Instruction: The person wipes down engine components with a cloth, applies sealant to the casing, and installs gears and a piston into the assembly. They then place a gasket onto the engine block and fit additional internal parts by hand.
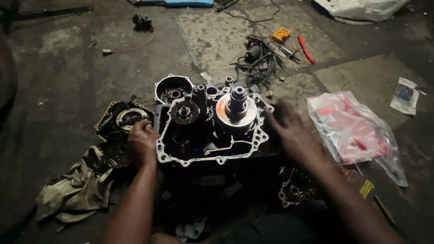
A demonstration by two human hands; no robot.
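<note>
Head view looks straight down at the open dark metal engine crankcase half [210,135], its pale gasket rim facing up, lying flat on the stained concrete floor [68,58] so the gears and shafts stand upright and within reach. My left hand [143,143] grips the case's left edge, fingers curled closed around it, which I judge steadies it. My right hand [289,129] hovers at the right edge, blurred; the fingers look loosely spread, but I cannot tell if they hold anything. A toothed grey sprocket gear [184,111] sits left of the round silvery clutch drum [236,110] inside the case. Beside my left hand lie a dirty olive rag [79,190] and a round cover part [124,118]. A clear plastic bag with red contents [350,131] lies to my right; tangled black wiring [262,58] lies beyond.
</note>
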